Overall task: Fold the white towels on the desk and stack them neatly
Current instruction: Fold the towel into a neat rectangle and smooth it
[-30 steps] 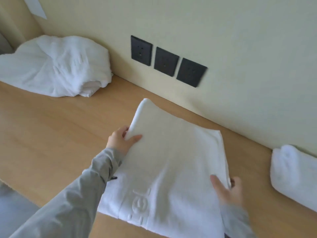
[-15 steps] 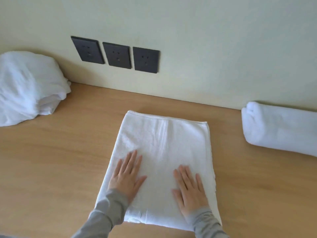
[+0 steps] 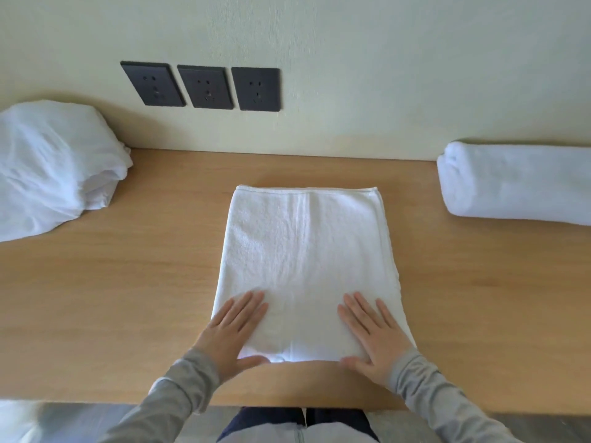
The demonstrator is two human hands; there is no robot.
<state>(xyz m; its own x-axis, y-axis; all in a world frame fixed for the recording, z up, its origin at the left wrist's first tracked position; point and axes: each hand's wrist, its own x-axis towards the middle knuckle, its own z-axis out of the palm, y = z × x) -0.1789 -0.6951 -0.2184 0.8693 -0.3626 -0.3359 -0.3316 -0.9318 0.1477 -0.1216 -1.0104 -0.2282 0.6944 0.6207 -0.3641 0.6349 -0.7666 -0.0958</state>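
we've got our left hand [image 3: 235, 327] and right hand [image 3: 372, 330] spread flat on the near edge of the half-folded towel [image 3: 307, 251], mid-desk [image 3: 144, 282]. looks soft, light and floppy, so we'd pinch the near corners.

The folded towel [image 3: 307, 266] is nubby white terry cloth, the bench [image 3: 128, 282] smooth matt pale wood, the sockets [image 3: 204, 87] matt dark plastic, the sleeves [image 3: 425, 382] soft grey knit.
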